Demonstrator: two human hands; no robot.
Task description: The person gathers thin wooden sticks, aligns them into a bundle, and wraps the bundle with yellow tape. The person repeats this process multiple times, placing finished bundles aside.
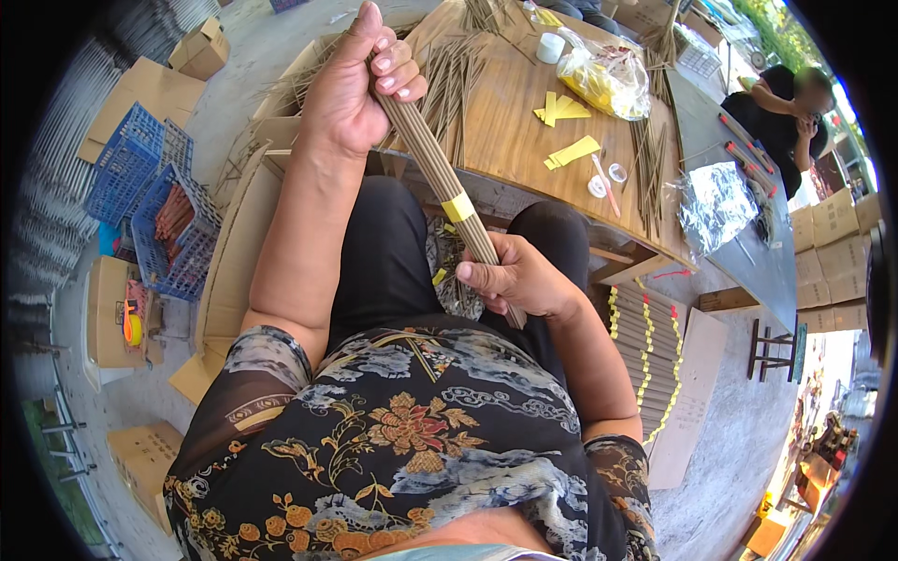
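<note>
A bundle of thin brown incense sticks (430, 154) slants across my lap, from upper left to lower right. Round its middle runs a yellow paper band (457, 208). My left hand (360, 89) is closed around the upper end, thumb pointing up. Lower down, my right hand (524, 276) grips the bundle between thumb and fingers, below the band. On the wooden table (510, 84) ahead lie loose sticks (454, 93) and yellow paper strips (572, 151).
Tape rolls (616, 173) and a clear bag of yellow material (606, 79) rest on the table. Banded bundles (645, 351) lie on cardboard to the right. Blue crates (173, 238) and cardboard boxes (140, 107) stand at left. A person (776, 117) is at the far right, near a grey table (772, 252).
</note>
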